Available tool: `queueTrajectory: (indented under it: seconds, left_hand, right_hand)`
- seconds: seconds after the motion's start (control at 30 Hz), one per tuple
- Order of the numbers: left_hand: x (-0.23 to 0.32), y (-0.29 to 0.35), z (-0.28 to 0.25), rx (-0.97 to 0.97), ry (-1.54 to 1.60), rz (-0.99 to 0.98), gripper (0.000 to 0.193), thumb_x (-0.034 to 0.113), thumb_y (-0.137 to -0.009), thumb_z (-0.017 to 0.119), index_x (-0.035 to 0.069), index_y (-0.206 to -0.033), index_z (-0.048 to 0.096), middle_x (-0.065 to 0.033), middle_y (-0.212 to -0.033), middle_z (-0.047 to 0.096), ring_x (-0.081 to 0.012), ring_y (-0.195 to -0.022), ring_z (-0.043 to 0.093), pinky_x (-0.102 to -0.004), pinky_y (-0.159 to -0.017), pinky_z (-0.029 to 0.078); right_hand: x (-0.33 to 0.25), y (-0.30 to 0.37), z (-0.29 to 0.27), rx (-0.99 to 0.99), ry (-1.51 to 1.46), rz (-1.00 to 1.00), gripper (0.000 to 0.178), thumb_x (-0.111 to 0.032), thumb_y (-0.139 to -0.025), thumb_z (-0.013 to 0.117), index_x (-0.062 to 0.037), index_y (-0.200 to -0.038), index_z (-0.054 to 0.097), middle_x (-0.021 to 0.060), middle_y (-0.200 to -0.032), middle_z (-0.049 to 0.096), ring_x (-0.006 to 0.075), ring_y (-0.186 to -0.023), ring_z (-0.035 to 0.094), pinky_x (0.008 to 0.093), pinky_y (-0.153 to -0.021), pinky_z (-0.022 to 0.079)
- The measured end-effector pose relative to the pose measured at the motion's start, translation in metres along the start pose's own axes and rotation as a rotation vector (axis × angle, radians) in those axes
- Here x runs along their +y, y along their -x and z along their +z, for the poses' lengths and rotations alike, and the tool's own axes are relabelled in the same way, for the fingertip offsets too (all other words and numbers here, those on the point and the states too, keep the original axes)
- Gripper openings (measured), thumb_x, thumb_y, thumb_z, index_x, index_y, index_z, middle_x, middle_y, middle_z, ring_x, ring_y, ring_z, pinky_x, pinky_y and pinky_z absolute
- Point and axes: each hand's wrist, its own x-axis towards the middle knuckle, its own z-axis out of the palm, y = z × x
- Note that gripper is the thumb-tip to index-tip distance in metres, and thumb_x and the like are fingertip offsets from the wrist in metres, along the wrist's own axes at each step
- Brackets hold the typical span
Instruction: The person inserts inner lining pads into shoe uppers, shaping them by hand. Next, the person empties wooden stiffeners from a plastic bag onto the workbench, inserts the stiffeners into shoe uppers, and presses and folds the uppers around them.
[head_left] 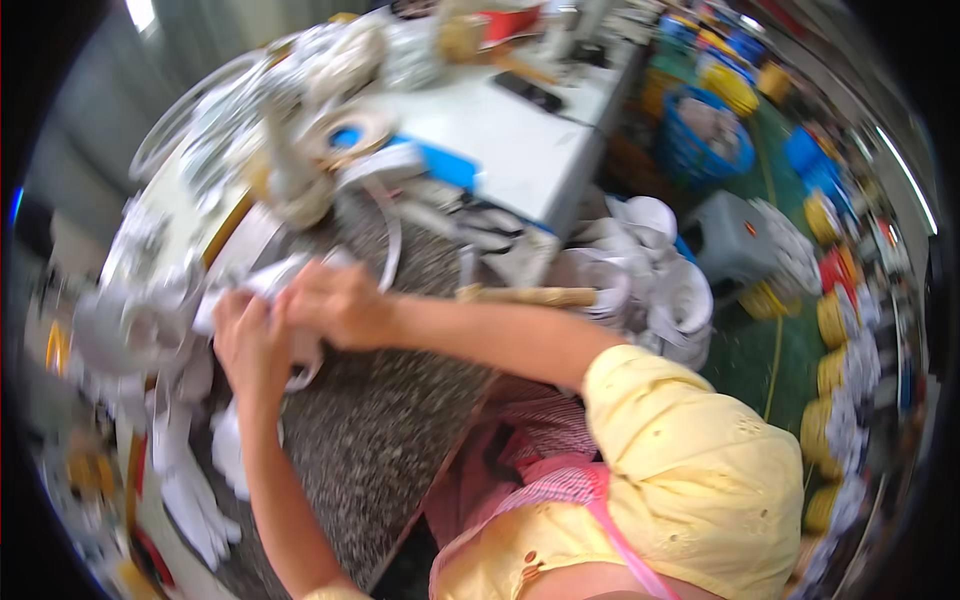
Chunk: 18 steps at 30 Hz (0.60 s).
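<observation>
Both my hands work close together at the left of the grey speckled worktop (370, 440). My left hand (250, 335) has its fingers closed on a white, soft-looking piece (255, 280). Right beside it, my right hand (335, 305) is closed on the same white piece, fingers bent and pressed together. Motion blur and the fingers hide the piece's exact shape. White curled pieces (150, 325) are heaped just left of my left hand. Beyond the hands stands a pale upright machine part (290, 185), with a white strip (390, 240) hanging at its right.
A white table (500, 130) beyond holds a dark phone (528, 92), a tape roll (350, 130) and white bundles (340, 65). Rolled white pieces (685, 295) are stacked at right. Farther right, a blue basket (705, 135) and a grey container (725, 245) stand on the green floor.
</observation>
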Motion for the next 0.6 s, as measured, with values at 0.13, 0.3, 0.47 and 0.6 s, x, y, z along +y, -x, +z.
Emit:
queueTrajectory:
  seconds: [0.13,0.3,0.47,0.6]
  left_hand:
    - [-0.052,-0.008,0.025,0.001,0.776,-0.272,0.02,0.015,-0.083,0.057,-0.003,-0.075,0.057,-0.0063,-0.08,0.055,-0.0171,-0.077,0.051,-0.0275,-0.071,0.04]
    - [-0.045,-0.025,0.014,0.047,1.278,-0.604,0.021,0.02,-0.089,0.052,0.0,-0.083,0.059,-0.003,-0.077,0.058,-0.0085,-0.065,0.052,-0.0201,-0.059,0.042]
    - [-0.093,-0.037,0.02,0.105,1.297,-0.769,0.03,0.025,-0.09,0.049,-0.003,-0.095,0.059,-0.0089,-0.088,0.059,-0.0154,-0.078,0.056,-0.0276,-0.065,0.046]
    - [-0.171,-0.02,0.014,0.228,1.582,-1.046,0.039,0.028,-0.093,0.038,-0.003,-0.116,0.048,-0.0145,-0.109,0.055,-0.0247,-0.102,0.054,-0.037,-0.085,0.047]
  right_hand:
    - [0.009,-0.013,0.032,0.054,0.073,-0.042,0.007,-0.012,-0.07,0.054,-0.0047,-0.07,0.054,0.0074,-0.077,0.055,0.0224,-0.074,0.056,0.0313,-0.055,0.048]
    - [0.007,-0.041,0.031,-0.002,0.171,-0.131,0.01,-0.013,-0.064,0.056,-0.0033,-0.066,0.054,0.0062,-0.075,0.054,0.0205,-0.07,0.054,0.0283,-0.053,0.047]
    - [0.011,-0.043,0.037,-0.017,0.204,-0.201,0.009,-0.013,-0.061,0.057,-0.0055,-0.064,0.054,0.0046,-0.072,0.051,0.0202,-0.071,0.053,0.0283,-0.053,0.047]
    - [-0.018,-0.03,-0.018,-0.103,0.08,-0.217,0.009,-0.013,-0.061,0.056,-0.006,-0.064,0.051,0.0045,-0.071,0.046,0.0201,-0.07,0.052,0.0278,-0.055,0.046]
